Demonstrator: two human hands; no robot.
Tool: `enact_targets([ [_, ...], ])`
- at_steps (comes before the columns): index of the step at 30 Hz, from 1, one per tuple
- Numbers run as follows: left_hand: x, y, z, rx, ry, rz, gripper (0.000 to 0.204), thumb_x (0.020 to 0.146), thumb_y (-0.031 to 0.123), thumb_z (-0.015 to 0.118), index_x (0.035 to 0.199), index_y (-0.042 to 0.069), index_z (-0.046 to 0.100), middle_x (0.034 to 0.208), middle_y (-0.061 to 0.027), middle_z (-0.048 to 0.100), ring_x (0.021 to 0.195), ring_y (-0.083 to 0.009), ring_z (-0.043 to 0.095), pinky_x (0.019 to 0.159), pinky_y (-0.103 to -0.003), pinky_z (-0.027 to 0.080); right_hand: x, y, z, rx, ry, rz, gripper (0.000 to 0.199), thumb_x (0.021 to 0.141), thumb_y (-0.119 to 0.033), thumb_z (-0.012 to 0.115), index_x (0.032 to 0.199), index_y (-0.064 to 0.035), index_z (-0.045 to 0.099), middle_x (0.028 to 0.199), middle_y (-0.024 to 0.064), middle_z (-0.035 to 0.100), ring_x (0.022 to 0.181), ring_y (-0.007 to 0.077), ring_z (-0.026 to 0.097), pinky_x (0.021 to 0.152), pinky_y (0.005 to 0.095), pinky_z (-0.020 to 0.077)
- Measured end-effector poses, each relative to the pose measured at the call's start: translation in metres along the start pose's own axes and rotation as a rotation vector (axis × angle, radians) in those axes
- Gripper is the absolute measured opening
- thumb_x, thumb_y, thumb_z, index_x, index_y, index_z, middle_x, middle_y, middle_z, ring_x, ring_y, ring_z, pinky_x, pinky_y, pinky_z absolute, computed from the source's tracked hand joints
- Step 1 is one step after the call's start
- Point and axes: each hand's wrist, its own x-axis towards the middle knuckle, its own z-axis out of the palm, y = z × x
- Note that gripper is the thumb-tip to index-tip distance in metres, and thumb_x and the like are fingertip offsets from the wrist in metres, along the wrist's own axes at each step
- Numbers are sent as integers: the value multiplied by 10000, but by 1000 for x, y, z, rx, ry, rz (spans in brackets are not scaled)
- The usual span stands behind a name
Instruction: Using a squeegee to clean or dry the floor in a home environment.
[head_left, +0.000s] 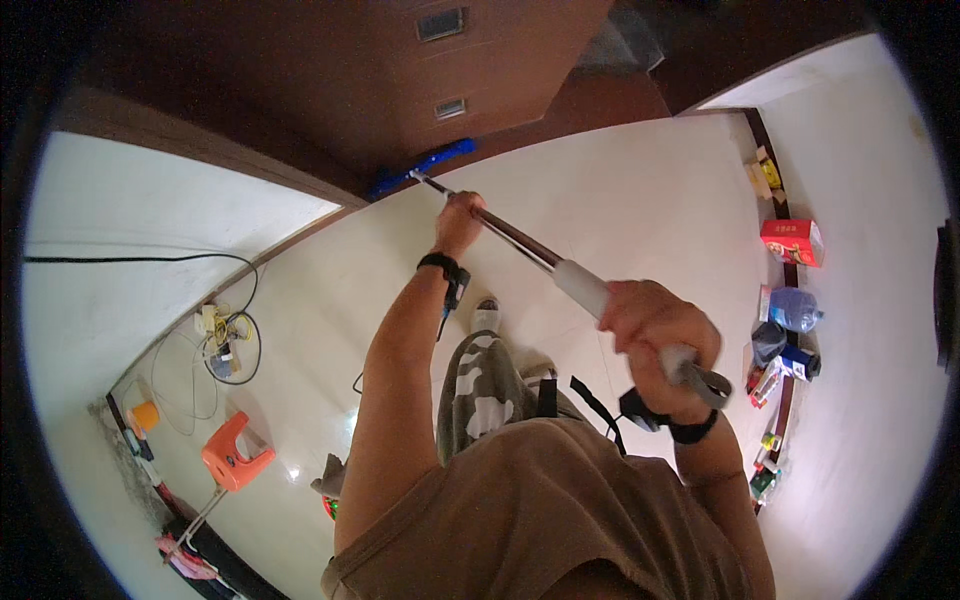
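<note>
A mop with a blue head [424, 168] reaches across the floor to the foot of a brown wooden door. Its metal pole [520, 241] slants back toward me and ends in a pale grey grip with a hanging loop. My left hand [460, 222] is wrapped round the pole low down, fairly close to the mop head. Higher up, my right hand [660, 328] is closed on the grey grip near its end; that hand looks a little blurred. Dark bands with small devices sit on both wrists.
The brown door [350, 80] and its frame stand ahead. At left are an orange stool [237, 453] and tangled cables [230, 340]. Along the right wall lie a red box [793, 242], a large blue-tinted bottle [795, 309] and several small items. My feet are on the pale floor [600, 200].
</note>
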Motion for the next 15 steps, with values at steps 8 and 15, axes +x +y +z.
enact_targets([
  [8,-109,131,80,-266,-114,300,130,671,30,554,760,125,558,755,-65,566,783,-290,534,716,-375,433,-56,-112,-74,-99,267,274,350,710,-282,643,482,-132,424,452,8,458,404,185,481,514,339,430],
  [15,-102,165,78,-166,-322,353,137,649,-6,538,734,100,559,747,-73,559,796,-296,530,717,-377,424,-104,-116,-109,-185,296,171,385,773,-316,584,476,-128,426,440,19,481,424,200,534,615,409,487],
])
